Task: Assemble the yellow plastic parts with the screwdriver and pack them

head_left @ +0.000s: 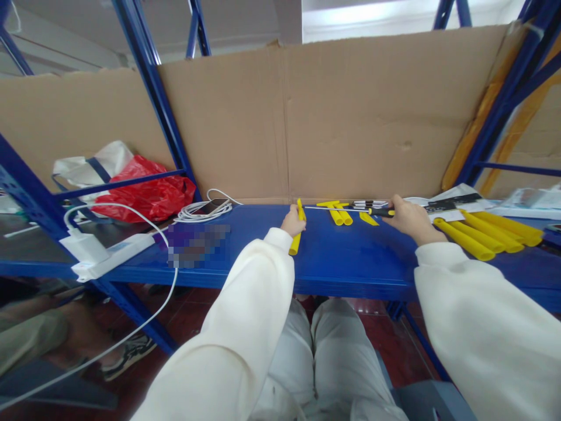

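Observation:
My left hand point(293, 222) is closed around a yellow tube-shaped handle point(297, 238) that stands slanted on the blue shelf point(342, 263). My right hand point(409, 219) grips the black and yellow handle of a screwdriver point(346, 209); its thin metal shaft points left, low over the shelf. Short yellow pieces point(340, 214) lie under the shaft, near the cardboard back wall. Both arms wear white sleeves.
A pile of long yellow tubes point(486, 233) lies to the right, beside papers point(456, 202). On the left are a coiled white cable point(204, 209), a white power strip point(105, 254), a red plastic bag point(144, 193) and a white bag point(94, 166). Blue rack posts point(153, 88) flank the cardboard point(350, 117).

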Demonstrator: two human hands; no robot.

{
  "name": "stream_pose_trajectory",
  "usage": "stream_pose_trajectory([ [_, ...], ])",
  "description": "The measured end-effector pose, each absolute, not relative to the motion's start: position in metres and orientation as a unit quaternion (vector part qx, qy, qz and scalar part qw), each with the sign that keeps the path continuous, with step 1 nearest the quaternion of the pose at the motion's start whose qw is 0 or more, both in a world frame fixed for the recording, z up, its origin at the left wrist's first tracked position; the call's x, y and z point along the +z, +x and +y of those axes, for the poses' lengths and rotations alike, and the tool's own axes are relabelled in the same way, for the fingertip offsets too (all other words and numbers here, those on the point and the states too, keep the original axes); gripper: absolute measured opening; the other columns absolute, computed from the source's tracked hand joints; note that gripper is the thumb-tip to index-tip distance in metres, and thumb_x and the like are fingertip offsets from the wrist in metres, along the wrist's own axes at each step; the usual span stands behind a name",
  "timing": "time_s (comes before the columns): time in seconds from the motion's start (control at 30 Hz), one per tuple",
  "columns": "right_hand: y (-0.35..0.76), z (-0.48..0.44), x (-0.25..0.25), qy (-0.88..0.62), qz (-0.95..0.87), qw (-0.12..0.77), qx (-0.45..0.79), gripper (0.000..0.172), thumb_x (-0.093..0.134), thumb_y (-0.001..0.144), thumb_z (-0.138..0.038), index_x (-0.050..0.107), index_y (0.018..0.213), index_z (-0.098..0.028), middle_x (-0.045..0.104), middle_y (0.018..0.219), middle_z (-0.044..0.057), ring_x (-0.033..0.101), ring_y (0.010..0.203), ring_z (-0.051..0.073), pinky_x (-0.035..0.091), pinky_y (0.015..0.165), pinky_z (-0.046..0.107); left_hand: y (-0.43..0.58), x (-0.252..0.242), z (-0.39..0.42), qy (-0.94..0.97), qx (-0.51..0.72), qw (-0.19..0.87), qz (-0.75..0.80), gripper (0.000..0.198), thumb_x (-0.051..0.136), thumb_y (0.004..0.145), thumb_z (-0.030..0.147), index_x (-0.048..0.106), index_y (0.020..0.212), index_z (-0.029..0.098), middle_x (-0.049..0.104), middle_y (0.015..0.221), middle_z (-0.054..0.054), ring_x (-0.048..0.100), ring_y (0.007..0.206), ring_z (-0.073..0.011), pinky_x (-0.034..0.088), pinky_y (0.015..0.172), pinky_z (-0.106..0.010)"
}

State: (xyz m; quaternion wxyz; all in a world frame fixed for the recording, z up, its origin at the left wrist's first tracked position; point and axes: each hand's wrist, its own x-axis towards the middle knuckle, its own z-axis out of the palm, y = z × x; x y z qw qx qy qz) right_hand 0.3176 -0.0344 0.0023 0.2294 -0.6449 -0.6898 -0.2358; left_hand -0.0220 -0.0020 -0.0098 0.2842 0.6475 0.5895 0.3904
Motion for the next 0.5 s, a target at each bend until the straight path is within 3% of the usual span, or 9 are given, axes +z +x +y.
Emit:
stream_pose_trajectory([
  [0.13,0.3147,-0.0352,0.0037,-0.656,-0.689,0.211,-0.225,0.032,0.063,0.086,-0.047,0.063,0.106,-0.022,0.074,0.082,0.013,0.068,0.083,0.035,0.043,0.079,0.042,-0.0226,-0.011,-0.0003,0.648,0.393,0.28,0.589,0.055,0.07,0.081,-0.003,0.049,0.127,0.019,0.077,0.107,-0.008,0.076,0.077,-0.0162,0.06,0.076,-0.026],
  [0.37,0.3159,-0.0338,0.0012,-0.627,-0.71,0.222,-0.229,0.039,0.058,0.084,-0.048,0.07,0.107,-0.019,0.077,0.104,0.019,0.068,0.102,0.039,0.045,0.081,0.045,-0.023,-0.0149,0.005,0.646,0.409,0.297,0.572,0.056,0.075,0.081,0.003,0.048,0.127,0.021,0.077,0.107,-0.006,0.076,0.078,-0.0157,0.061,0.075,-0.026],
  [0.5,0.3176,-0.034,0.0009,-0.621,-0.709,0.228,-0.244,0.037,0.058,0.085,-0.049,0.071,0.101,-0.019,0.074,0.107,0.02,0.066,0.107,0.039,0.046,0.079,0.044,-0.0223,-0.0139,0.0037,0.645,0.413,0.3,0.569,0.057,0.076,0.081,0.002,0.048,0.126,0.021,0.077,0.106,-0.006,0.076,0.076,-0.0156,0.061,0.074,-0.025],
])
